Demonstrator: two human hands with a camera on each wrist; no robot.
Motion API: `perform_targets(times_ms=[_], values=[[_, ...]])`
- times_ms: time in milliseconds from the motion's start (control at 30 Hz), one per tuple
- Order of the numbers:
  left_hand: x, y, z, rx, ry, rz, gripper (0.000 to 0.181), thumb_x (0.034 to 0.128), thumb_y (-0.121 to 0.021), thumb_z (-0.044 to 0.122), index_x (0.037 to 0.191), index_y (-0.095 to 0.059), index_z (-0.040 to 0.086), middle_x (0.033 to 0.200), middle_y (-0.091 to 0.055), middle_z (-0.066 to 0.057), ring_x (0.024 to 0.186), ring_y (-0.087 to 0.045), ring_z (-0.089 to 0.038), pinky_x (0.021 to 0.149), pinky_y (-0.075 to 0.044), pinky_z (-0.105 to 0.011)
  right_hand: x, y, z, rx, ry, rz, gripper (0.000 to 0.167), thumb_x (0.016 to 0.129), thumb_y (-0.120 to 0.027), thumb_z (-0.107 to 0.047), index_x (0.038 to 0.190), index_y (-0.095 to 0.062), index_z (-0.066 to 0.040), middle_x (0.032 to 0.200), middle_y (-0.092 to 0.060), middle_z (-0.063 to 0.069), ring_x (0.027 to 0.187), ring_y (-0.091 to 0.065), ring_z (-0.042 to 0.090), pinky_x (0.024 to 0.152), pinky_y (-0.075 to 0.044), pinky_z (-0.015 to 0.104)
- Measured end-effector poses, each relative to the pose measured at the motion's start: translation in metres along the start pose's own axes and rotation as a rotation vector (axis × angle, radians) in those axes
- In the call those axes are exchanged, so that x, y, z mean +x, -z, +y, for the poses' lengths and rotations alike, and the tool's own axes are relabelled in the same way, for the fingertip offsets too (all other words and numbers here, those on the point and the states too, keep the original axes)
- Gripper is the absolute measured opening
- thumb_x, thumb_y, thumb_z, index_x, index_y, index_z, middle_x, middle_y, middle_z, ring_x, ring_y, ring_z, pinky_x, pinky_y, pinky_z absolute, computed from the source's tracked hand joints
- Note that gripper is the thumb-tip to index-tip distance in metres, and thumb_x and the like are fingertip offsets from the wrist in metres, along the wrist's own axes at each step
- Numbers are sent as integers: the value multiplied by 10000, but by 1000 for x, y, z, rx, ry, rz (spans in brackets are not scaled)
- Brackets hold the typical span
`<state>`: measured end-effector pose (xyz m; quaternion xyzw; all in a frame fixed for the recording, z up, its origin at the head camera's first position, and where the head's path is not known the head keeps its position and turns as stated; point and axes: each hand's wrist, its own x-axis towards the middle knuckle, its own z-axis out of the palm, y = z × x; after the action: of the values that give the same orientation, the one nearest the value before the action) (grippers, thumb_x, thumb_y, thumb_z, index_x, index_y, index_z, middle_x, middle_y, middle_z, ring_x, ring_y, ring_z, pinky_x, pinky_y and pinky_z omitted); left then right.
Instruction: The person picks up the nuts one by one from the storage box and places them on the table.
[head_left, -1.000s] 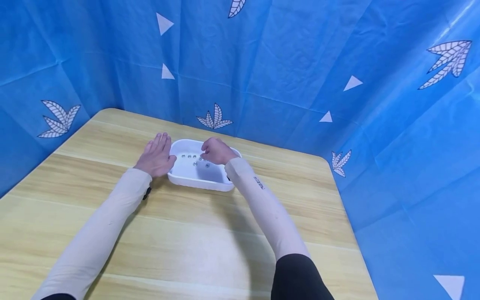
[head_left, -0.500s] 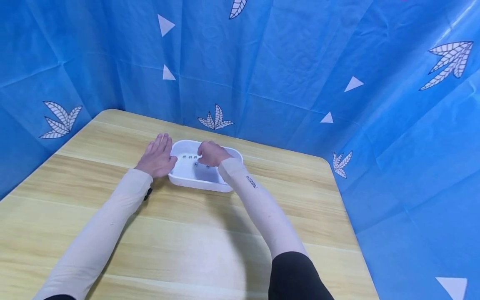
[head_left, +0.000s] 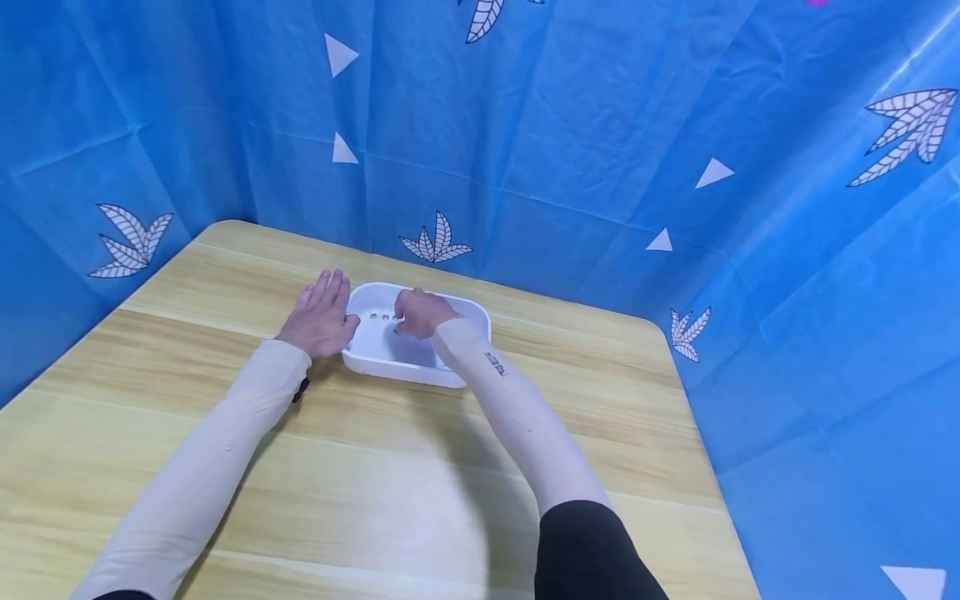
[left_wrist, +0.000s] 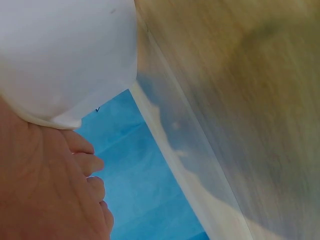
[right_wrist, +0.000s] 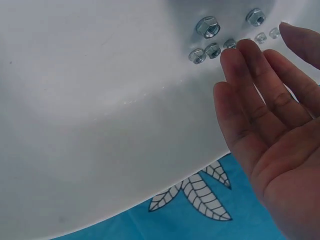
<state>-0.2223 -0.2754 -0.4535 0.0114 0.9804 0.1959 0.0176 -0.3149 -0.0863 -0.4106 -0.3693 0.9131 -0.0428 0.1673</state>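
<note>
White, smooth and probably plastic, an oblong tray [head_left: 401,372] with rounded corners and low walls stood toward the far side of the pale wood-grain surface [head_left: 360,483]. Silvery hexagonal metal nuts [right_wrist: 204,25] with flared bases lay on its floor; from the right wrist I counted at least seven, several in a rough row, two set off from it. I judged the step in hand to be work among these nuts, the bare right hand [right_wrist: 280,115] reaching over them. Its fingers bent slightly, the thumb stood apart, and I saw nothing pinched; whether a fingertip touched metal I could not tell. Next, I thought, a light fingertip touch was called for, since small hard pieces could skid on that glossy floor and knock their neighbours. I had the bare left hand [head_left: 318,315] at the tray's left end, fingers straight and close together, seemingly against the rim, perhaps steadying it. Thin off-white sleeves [head_left: 517,408] covered both forearms; behind hung a creased blue sheet [head_left: 600,125] with veined leaf prints.
</note>
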Motion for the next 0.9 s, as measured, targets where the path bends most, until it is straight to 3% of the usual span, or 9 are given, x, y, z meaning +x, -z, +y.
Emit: perform_targets(times_ms=[267,533,900], values=[[1,-1,0,16,0,-11,751,1072,-295,326,1611,3,-103,1718,78,-282,1606,117,-455,1309,54,-609,6,-6,-8,-113,36,-10,269,983,-709,-206,1233,-712,-107,1208,-745,38,1045,-670,157,995,-552,262],[3,-1,-1,22,-2,-17,748,1072,-288,324,1611,7,-101,1718,93,-274,1606,131,-447,1310,59,-605,12,-12,-9,-137,6,-20,238,994,-702,-223,1213,-697,-132,1127,-723,9,962,-629,137,934,-547,244],[2,-1,0,18,0,-11,745,1069,-293,317,1610,-4,-106,1718,84,-276,1607,123,-449,1311,58,-603,12,-15,-10,-211,40,12,110,995,-689,-170,1097,-708,-135,987,-730,-1,880,-641,139,845,-548,245]])
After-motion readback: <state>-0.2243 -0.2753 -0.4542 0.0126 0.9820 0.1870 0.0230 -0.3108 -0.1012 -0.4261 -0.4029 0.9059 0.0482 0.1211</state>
